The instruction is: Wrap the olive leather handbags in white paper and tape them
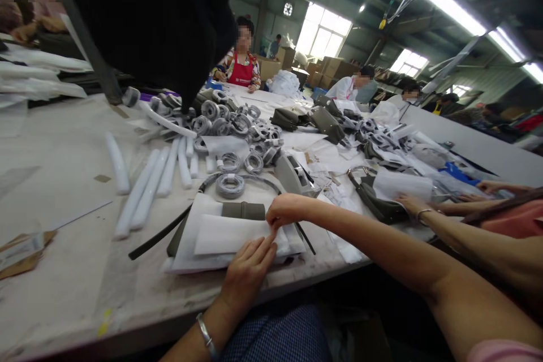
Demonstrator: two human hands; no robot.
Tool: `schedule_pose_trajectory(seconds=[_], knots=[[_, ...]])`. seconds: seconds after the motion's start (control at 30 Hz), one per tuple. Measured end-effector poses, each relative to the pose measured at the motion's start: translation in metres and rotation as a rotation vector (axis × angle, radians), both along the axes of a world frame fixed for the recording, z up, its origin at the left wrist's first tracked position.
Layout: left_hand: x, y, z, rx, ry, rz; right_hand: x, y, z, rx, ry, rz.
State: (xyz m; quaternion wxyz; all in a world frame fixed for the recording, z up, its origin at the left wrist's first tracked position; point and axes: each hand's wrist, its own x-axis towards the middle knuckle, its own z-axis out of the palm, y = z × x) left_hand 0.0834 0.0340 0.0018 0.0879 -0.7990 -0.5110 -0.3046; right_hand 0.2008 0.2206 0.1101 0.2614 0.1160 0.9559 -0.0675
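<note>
Before me lies an olive-green bag (pixel 244 211), largely covered by white paper sheets (pixel 229 236). My left hand (pixel 250 268), with a silver bangle on its wrist, rests with fingers stretched out on the paper's near right part. Just above its fingertips, my right hand (pixel 285 209) pinches at the right edge of the paper and bag. What lies between those fingertips is hidden. A dark strap (pixel 163 232) sticks out to the left of the bag. Behind the bag sit a wrapped coil (pixel 230 185) and a grey tape dispenser (pixel 294 174).
White foam-like tubes (pixel 144 192) lie at the left, near a pile of wrapped coils (pixel 220 119). Farther back are more olive bags (pixel 326 124). At my right, a co-worker's hands (pixel 413 206) handle another bag (pixel 377 203). A dark hanging shape (pixel 156 17) blocks the upper left.
</note>
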Motion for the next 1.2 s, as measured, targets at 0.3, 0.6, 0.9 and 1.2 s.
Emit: schedule_pose_trajectory(seconds=[0.3,0.6,0.9,1.2], knots=[[0.000,0.001,0.001,-0.027,0.002,-0.009,-0.008,0.010,-0.010,-0.004,0.046,-0.024],[0.000,0.001,0.004,-0.006,0.021,-0.007,-0.001,0.039,-0.021,-0.134,0.185,-0.270],[0.002,0.001,-0.002,0.035,-0.015,0.008,0.016,0.033,-0.022,0.176,0.439,-0.498],[0.008,0.003,-0.006,0.059,0.029,0.042,0.042,-0.013,-0.072,0.132,0.712,-0.422]])
